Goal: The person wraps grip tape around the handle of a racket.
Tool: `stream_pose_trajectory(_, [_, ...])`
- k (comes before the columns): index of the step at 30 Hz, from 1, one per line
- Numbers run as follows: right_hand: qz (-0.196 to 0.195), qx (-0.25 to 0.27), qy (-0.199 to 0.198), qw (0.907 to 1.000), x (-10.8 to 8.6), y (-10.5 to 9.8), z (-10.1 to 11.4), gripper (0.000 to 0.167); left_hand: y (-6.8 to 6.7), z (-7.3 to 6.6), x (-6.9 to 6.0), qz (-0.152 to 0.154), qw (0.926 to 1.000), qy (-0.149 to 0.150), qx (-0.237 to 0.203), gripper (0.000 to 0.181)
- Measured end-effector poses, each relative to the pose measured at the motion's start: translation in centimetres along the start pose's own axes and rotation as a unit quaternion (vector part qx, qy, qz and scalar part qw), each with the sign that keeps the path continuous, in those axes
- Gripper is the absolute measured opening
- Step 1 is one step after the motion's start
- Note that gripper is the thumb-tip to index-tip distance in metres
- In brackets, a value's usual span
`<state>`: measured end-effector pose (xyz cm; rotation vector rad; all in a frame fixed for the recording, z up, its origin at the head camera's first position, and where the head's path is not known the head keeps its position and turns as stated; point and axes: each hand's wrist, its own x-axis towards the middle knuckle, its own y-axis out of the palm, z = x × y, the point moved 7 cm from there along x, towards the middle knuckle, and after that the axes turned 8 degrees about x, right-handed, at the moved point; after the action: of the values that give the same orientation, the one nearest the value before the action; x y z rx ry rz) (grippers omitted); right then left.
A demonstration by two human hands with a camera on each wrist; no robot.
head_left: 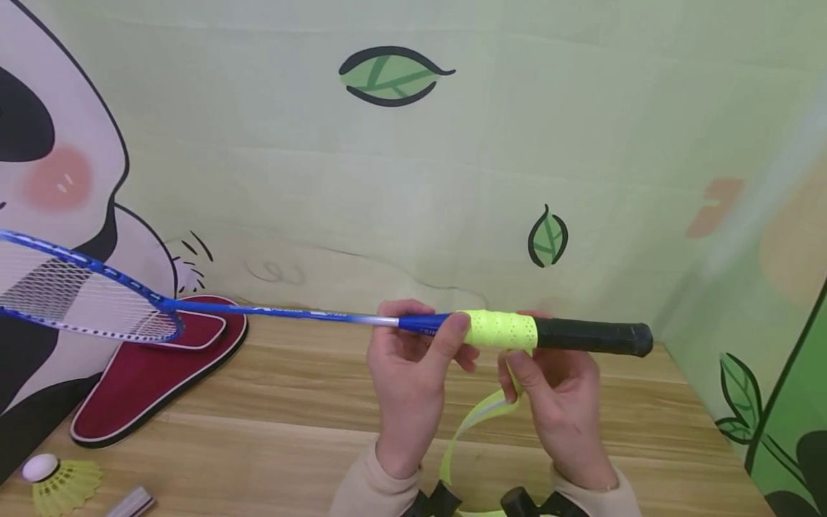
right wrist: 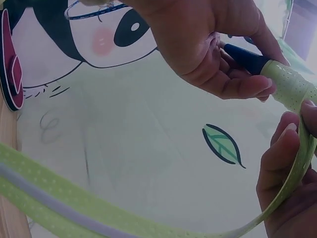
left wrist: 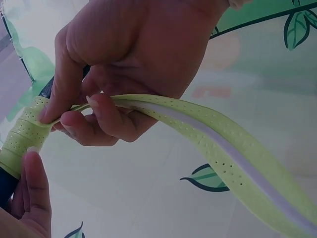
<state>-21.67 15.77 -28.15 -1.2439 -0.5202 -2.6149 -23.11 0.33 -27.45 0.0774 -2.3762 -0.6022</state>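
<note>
A blue badminton racket [head_left: 310, 314] is held level above the table, its strung head to the left and its black handle [head_left: 591, 337] to the right. Around the upper handle lies perforated neon-yellow grip tape [head_left: 500, 330]. My left hand [head_left: 410, 377] grips the racket at the blue cone, thumb against the tape's left end. Just below the wrapped edge, my right hand [head_left: 568, 406] pinches the loose tape between thumb and fingers. The tape's free length [left wrist: 213, 129] curves away from the pinch, showing a pale central strip. In the right wrist view it sweeps leftward.
A dark red, white-edged flat case [head_left: 151, 391] lies at the left on the wooden table [head_left: 258, 445]. A yellow shuttlecock [head_left: 64, 485] and a partly cut-off silvery object [head_left: 132, 502] are near the front left. Behind stands a printed backdrop [head_left: 413, 179].
</note>
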Motion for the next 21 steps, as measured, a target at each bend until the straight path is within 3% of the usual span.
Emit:
stream_pose_trajectory(12, [-0.001,-0.008,-0.010,0.9999,-0.09,-0.04,0.03,0.036,-0.28,0.39,-0.03,-0.013,0.9991,-0.030,0.026,0.035])
stream_pose_trajectory(19, [0.007,0.011,0.000,0.9999,-0.04,0.19,-0.10,0.054,-0.40,0.38,0.05,-0.015,0.9989,-0.037,0.023,0.029])
stream_pose_trajectory(21, [0.012,0.014,0.000,0.9998,-0.02,0.21,-0.08,0.053,-0.43,0.37,0.07,-0.016,0.9987,-0.040,0.025,0.028])
